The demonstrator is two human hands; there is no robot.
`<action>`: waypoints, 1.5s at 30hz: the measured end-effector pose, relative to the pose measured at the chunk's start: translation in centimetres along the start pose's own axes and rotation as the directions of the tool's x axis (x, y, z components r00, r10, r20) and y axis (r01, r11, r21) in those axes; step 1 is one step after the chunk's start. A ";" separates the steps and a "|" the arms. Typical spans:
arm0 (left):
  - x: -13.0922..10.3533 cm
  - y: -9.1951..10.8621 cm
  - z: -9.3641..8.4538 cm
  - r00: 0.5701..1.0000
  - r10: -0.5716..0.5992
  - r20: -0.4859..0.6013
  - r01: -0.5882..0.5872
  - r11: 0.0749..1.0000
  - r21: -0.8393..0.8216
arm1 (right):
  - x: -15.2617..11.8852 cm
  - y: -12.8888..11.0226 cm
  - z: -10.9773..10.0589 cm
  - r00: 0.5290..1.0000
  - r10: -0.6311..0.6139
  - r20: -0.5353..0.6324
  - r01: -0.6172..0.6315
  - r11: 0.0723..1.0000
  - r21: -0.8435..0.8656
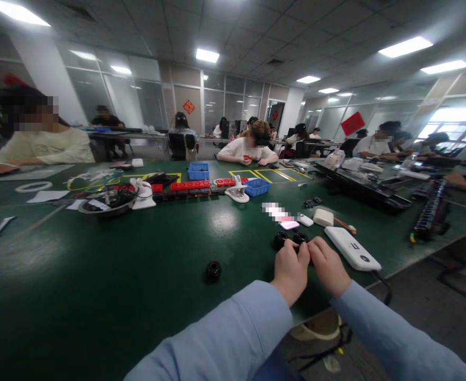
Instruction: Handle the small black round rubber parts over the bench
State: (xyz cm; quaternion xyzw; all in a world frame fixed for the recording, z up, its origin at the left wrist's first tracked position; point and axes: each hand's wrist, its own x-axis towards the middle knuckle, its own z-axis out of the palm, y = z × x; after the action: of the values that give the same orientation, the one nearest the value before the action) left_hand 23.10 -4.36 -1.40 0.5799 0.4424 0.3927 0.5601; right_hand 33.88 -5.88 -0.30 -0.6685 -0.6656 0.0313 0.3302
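Note:
My left hand (291, 269) and my right hand (329, 265) are close together over the table's near right part. Their thumbs and fingertips are pinched, and whatever sits between them is mostly hidden; a dark sliver shows at the left fingertips. Right beyond the fingertips are two black ring-shaped parts, a left one (281, 239) and a right one (300, 237); I cannot tell whether the right one touches my fingers. A third black round part (213, 271), with a hole in its top, rests on the green table (145, 301) left of my hands.
A white power bank (352, 247) with a cable lies right of my hands, near the edge. Beyond are a phone (281, 216), a white case (323, 217), blue bins (257, 187), red blocks (190, 186), a metal bowl (106, 206) and a wrench (1, 227). A person (248, 151) works opposite.

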 end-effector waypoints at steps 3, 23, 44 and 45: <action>-0.4 -0.3 -0.3 1.000 0.008 0.002 -0.007 1.000 -0.019 | 0.4 0.5 0.0 0.997 0.005 0.083 -0.010 0.998 0.061; 1.2 0.6 0.5 0.912 -0.314 0.264 0.374 0.900 -0.221 | -0.5 -0.3 -1.4 0.943 -0.325 0.063 0.330 0.905 -0.267; 0.4 -1.9 1.7 0.953 0.226 -0.204 -0.210 0.973 0.096 | -1.1 -1.5 0.3 0.998 0.057 -0.040 -0.051 0.988 0.149; 0.2 -1.9 1.5 0.947 0.240 -0.212 -0.216 0.968 0.129 | -1.0 -1.7 0.6 0.991 0.125 -0.043 -0.110 0.960 0.257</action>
State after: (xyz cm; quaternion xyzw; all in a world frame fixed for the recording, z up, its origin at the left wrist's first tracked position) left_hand 24.46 -4.63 -3.37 0.6071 0.4530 0.4948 0.4259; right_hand 31.96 -6.73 -0.36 -0.6597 -0.6052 0.1163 0.4302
